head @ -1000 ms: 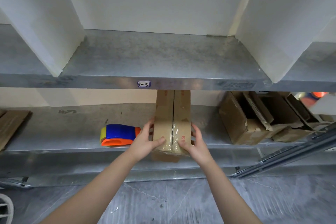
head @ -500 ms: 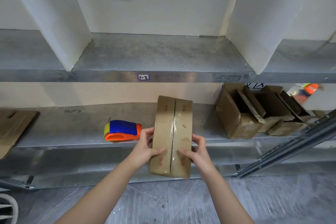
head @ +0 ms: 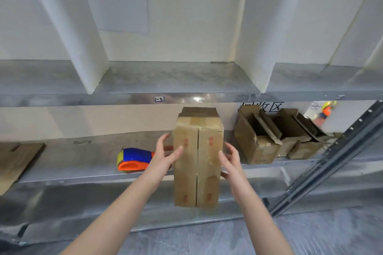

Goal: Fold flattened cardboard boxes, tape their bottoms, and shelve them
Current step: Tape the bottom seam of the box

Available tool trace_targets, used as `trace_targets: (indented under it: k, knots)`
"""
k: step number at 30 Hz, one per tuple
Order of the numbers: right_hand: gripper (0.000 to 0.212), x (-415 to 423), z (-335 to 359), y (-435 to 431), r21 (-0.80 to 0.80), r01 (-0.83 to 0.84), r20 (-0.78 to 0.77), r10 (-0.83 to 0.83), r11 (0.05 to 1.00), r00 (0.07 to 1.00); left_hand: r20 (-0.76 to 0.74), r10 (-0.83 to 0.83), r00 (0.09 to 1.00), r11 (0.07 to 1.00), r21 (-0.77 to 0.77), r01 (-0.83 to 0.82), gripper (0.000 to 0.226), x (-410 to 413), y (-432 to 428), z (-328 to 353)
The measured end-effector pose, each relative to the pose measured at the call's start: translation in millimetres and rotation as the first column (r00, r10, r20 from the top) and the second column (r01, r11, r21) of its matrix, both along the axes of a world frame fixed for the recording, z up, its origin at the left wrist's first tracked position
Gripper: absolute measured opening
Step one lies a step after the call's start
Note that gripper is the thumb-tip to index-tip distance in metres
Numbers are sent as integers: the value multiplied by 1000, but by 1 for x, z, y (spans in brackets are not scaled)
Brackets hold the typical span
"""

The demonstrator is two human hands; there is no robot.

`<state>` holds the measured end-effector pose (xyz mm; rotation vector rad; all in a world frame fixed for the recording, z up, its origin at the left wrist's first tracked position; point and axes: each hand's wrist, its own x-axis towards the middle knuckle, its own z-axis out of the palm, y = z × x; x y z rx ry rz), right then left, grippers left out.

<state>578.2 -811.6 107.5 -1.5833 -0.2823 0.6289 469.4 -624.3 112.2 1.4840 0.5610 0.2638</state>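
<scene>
Item: taped cardboard box (head: 198, 163), held upright in the air in front of the lower shelf (head: 83, 157).

Detail: The sealed face shows a centre seam under clear tape, with red marks near its ends. The left hand (head: 165, 155) grasps the box's left side, thumb laid on the taped face and fingers behind the edge. The right hand (head: 231, 159) is at the right side, fingers spread and thumb at the edge; whether it clasps cannot be told. A blue-and-orange tape dispenser (head: 134, 158) lies on the lower shelf just left of the box. Open cardboard boxes (head: 255, 141) stand on it to the right, and flattened cardboard (head: 14, 159) lies at its far left. The upper shelf (head: 176, 78) carries a "1-3" label (head: 159, 99) on its front edge.
</scene>
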Motion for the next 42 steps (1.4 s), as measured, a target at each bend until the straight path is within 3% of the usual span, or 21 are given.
trace_targets:
  k: [2,6,8,14,19,21,24,30,35,42]
  knots:
    - [42,3,16,2,-13,19,-16,-19,1000,1000,21,-9,1000,998,-67,11,78,3,-1,11]
    - [45,8,33,1,-6,66,-9,-66,998,998,43,28,999,990,-139,-22,34,6,-10,32]
    - [43,4,33,-3,-20,23,21,-22,1000,1000,41,10,999,991,-131,-5,47,5,-12,33]
    - [79,2,25,-22,12,-158,-19,159,987,987,106,-55,993,945,-315,86,93,-8,-18,25]
    - [73,-9,19,-31,-12,-110,-10,110,994,994,143,-44,989,910,-402,99,91,-20,-28,13]
    - [74,-14,16,-38,-65,-69,54,73,995,996,120,-55,991,924,-370,96,83,-24,-35,11]
    - [103,-21,18,-54,-52,-59,69,63,997,996,101,-97,990,947,-296,124,71,-27,-46,15]
    - [89,-22,38,-70,-51,-76,186,84,996,979,139,-148,979,953,-244,179,80,-32,-54,27]
    - [78,-11,57,-63,-82,-76,346,100,994,933,199,-109,974,992,-41,120,95,-26,-52,34]
    - [79,11,4,-19,-216,-48,371,128,975,920,119,28,993,997,75,-37,82,7,-23,-1]
